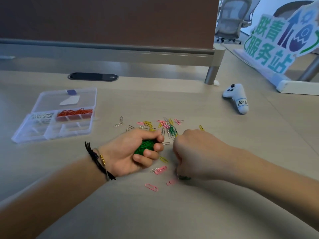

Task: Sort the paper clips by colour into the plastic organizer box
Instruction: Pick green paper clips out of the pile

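My left hand (136,150) is curled around a bunch of green paper clips (144,147) just above the table. My right hand (193,152) is fisted, knuckles up, over loose clips; a dark green clip (184,178) shows at its fingertips, but whether it is gripped I cannot tell. Mixed pink, yellow, silver and green clips (165,125) lie scattered beyond and between the hands. The clear plastic organizer box (25,135) stands open at the left, with red clips (75,112) in one compartment and white clips (42,116) in the one beside it.
A white game controller (237,98) lies at the right. A standing sign (276,49) leans at the far right. A brown desk divider (110,23) runs across the back, with a black cable grommet (93,77) in front of it.
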A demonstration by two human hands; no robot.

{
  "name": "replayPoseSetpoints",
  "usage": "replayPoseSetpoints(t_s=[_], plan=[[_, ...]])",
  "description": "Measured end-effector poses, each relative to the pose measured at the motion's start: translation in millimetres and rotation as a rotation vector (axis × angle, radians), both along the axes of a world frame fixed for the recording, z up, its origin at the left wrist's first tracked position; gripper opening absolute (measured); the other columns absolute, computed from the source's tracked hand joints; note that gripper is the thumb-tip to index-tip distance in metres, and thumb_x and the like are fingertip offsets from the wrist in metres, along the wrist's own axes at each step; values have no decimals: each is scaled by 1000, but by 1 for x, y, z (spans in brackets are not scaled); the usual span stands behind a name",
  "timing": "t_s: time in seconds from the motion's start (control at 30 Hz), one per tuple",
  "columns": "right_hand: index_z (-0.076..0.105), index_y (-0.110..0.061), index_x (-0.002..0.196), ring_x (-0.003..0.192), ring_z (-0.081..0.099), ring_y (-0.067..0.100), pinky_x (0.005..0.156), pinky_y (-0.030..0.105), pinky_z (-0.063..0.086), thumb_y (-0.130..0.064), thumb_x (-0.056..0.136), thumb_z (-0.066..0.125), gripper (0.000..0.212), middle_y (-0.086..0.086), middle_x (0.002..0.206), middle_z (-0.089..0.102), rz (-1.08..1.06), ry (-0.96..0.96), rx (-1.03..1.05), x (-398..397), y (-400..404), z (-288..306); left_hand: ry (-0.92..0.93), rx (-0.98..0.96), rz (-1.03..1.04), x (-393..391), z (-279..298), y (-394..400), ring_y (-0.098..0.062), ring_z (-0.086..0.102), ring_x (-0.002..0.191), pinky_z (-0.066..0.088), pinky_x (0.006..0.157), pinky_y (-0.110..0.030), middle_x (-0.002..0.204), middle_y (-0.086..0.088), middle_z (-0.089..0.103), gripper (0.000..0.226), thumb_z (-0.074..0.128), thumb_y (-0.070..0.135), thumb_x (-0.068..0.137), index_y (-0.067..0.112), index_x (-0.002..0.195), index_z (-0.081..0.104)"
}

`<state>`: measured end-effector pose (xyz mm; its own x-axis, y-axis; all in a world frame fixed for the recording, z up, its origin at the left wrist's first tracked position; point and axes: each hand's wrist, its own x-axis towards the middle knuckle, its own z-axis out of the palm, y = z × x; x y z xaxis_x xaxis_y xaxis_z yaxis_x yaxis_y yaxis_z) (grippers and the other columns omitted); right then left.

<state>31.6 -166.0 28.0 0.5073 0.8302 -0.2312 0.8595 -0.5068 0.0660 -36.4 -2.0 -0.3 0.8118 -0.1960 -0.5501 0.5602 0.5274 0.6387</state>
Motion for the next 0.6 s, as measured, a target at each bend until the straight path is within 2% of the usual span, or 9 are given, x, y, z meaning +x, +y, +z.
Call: replayPoseSetpoints(t_s=[0.1,0.17,0.23,0.3,0.37,0.43,0.5,0.57,0.6], plan=[[29,-16,63,52,25,17,45,30,19,-24,89,59,40,3,65,30,71,-122,-32,-6,-3,-3,-39,94,-4,-5,2,-7,-6,30,42,16,30,-12,64,0,41,18,58,28,88,13,80,54],[29,-15,66,53,27,21,48,34,23,-23,92,56,38,3,65,29,96,-170,-34,-3,-9,-6,-81,212,-46,-7,4,-13,-6,26,43,13,32,-14,62,1,36,25,60,35,89,14,76,55],[38,-15,73,62,36,30,58,33,29,-26,92,55,28,7,70,39,80,-147,-4,7,-19,-9,-168,438,-98,-12,5,-20,-8,20,44,13,35,-16,60,2,27,30,59,39,91,15,74,56],[48,-16,78,72,44,32,61,34,33,-26,89,53,16,10,78,54,22,-84,83,19,-31,-13,-318,696,-138,-17,2,-29,-11,20,44,19,39,-18,56,1,24,31,58,39,95,17,73,58],[56,-14,77,72,50,27,61,35,41,-23,86,52,13,3,71,56,-55,14,180,31,-41,-18,-539,1021,-197,-20,-3,-36,-16,32,45,36,43,-26,52,-2,36,23,55,37,99,24,79,58],[62,-15,73,62,49,13,58,23,41,-22,86,56,15,-7,58,53,-169,203,275,43,-50,-22,-709,1423,-342,-22,-8,-42,-15,44,51,46,55,-35,59,-1,52,10,46,41,101,35,93,48],[67,-14,72,51,42,8,52,16,38,-18,87,61,16,-10,49,47,-281,435,388,51,-57,-21,-847,1801,-474,-26,-14,-46,-14,43,57,38,59,-35,63,7,52,10,35,49,102,39,102,36],[69,-11,75,51,39,11,52,17,37,-15,89,64,16,-6,51,46,-324,621,477,54,-64,-18,-998,1993,-530,-27,-19,-49,-15,38,50,28,49,-31,57,8,46,11,34,47,101,37,102,38],[68,-7,77,52,39,13,51,19,37,-14,91,63,17,-3,54,46,-328,703,507,55,-67,-18,-1013,2029,-580,-28,-22,-50,-15,37,43,26,44,-29,52,9,46,11,38,45,99,35,98,42]])
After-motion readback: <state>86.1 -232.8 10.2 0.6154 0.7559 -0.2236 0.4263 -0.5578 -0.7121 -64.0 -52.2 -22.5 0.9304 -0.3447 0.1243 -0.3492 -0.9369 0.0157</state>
